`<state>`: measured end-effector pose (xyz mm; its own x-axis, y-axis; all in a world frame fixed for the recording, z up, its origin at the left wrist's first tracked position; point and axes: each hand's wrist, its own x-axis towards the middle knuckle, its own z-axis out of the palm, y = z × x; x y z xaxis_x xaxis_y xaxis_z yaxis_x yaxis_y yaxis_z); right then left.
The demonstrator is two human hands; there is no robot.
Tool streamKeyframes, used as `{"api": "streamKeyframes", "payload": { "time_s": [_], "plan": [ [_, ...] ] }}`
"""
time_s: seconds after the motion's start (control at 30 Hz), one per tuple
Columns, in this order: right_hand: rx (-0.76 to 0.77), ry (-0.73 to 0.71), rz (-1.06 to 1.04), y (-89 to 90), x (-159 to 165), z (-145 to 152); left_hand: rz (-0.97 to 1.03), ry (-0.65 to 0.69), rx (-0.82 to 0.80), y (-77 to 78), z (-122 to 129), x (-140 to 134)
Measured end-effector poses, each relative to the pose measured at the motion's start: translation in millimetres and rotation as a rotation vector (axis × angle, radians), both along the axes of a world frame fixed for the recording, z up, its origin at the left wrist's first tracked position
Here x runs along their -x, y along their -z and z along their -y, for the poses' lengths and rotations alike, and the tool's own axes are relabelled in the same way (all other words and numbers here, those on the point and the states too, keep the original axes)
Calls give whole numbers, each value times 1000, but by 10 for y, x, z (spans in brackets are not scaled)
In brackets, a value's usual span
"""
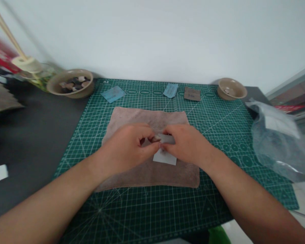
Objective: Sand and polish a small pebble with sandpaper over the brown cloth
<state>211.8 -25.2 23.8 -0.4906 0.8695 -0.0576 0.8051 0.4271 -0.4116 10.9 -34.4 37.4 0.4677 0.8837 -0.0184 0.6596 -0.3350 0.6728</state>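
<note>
My left hand [132, 145] is closed, thumb and fingers pinching a small brownish stone [156, 138]. Opposite it, my right hand [185, 142] grips a grey strip [167, 138] that looks like folded sandpaper, against the stone's right side. The fingertips of both hands nearly meet and partly hide the stone. Just below them, a white piece of paper [165, 157] with a dark smudge lies on a brownish-pink cloth [149, 176]. The cloth is spread on a green cutting mat [142, 210].
A bowl [73, 93] of several stones stands back left, beside a reed diffuser [27, 64]. Two blue sandpaper pieces [114, 94] and a brown one [192, 94] lie along the mat's back. Back right stands a smaller bowl [231, 89]; a clear plastic bag [279, 139] lies right.
</note>
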Motion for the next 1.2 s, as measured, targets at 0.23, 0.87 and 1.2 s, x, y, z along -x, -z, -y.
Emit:
{"api": "streamKeyframes", "payload": {
  "time_s": [0.23,0.87,1.2],
  "plan": [
    [-167,72,-213,-92,-107,-37,-1,27,-117,56,-49,17],
    [561,121,-979,-190,-55,-7,-12,165,-407,121,-3,75],
    [125,92,-562,-164,-111,-60,-190,270,-259,211,-63,9]
  ]
}}
